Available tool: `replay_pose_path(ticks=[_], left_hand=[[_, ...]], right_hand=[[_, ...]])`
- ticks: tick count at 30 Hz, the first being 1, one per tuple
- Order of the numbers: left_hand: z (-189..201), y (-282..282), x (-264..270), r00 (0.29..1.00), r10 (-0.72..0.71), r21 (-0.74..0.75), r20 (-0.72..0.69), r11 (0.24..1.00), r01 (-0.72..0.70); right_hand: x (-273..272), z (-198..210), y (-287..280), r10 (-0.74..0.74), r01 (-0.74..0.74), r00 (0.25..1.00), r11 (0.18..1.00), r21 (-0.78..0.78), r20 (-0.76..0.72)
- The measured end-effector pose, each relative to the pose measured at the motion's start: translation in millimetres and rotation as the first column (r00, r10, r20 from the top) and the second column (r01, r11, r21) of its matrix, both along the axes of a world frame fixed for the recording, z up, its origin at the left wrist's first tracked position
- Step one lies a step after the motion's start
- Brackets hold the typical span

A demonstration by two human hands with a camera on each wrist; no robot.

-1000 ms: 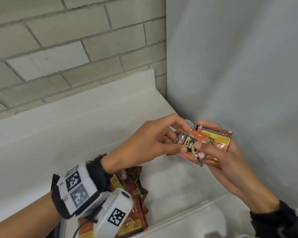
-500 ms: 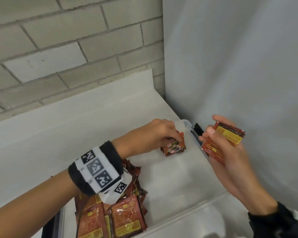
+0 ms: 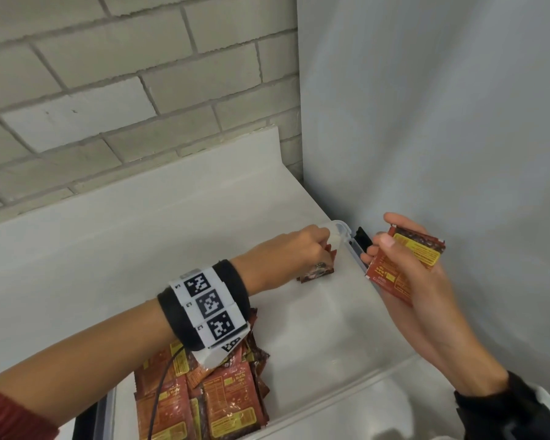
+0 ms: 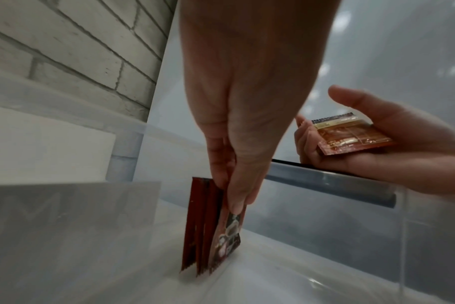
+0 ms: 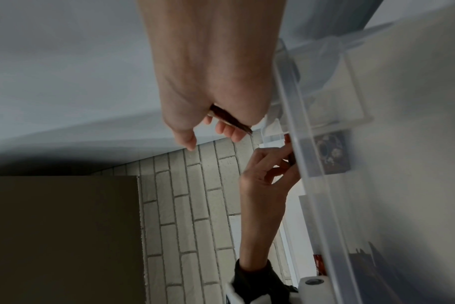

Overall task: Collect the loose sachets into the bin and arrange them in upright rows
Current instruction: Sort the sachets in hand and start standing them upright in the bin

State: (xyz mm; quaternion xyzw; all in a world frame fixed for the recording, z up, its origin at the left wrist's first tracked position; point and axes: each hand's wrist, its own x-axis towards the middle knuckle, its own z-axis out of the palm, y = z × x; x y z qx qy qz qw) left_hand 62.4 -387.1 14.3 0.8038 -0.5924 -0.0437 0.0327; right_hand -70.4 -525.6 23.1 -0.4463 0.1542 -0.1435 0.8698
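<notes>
A clear plastic bin (image 3: 346,236) stands on a white shelf. My left hand (image 3: 299,252) reaches into its far corner and pinches a few red sachets (image 3: 318,271) standing upright on the bin floor; the left wrist view shows these upright sachets (image 4: 213,226) under the left hand's fingertips (image 4: 234,205). My right hand (image 3: 404,265) hovers just outside the bin's right rim and grips a small stack of red and yellow sachets (image 3: 404,265), seen also as the held stack (image 4: 351,135). A heap of loose sachets (image 3: 210,401) lies in the bin's near left part.
A brick wall (image 3: 124,90) rises behind the shelf and a grey panel (image 3: 442,122) closes off the right side. The bin's middle floor (image 3: 324,328) is bare. A black latch (image 3: 364,239) sits at the bin's far right rim.
My left hand took sachets from the right hand's stack and carried them down into the bin's far corner, where they now stand. The right hand drew away to the right with the remaining stack.
</notes>
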Motion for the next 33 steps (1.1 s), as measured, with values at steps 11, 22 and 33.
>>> replay_pose_path(ticks=[11,22,33], left_hand=[[-2,0,-3,0.99,-0.062,-0.062,0.125,0.996,0.07],[-9,2,4,0.988,-0.074,-0.112,0.133,0.99,0.089],[26,13,1,0.838,0.107,-0.191,-0.535,0.951,-0.243]], right_hand=[[0,-1,-4,0.049,-0.056,0.997,0.992,0.111,0.065],[1,-3,-3,0.107,-0.107,0.994,0.987,0.119,0.006],[0,-4,-2,0.122,-0.122,0.992,0.992,-0.022,-0.014]])
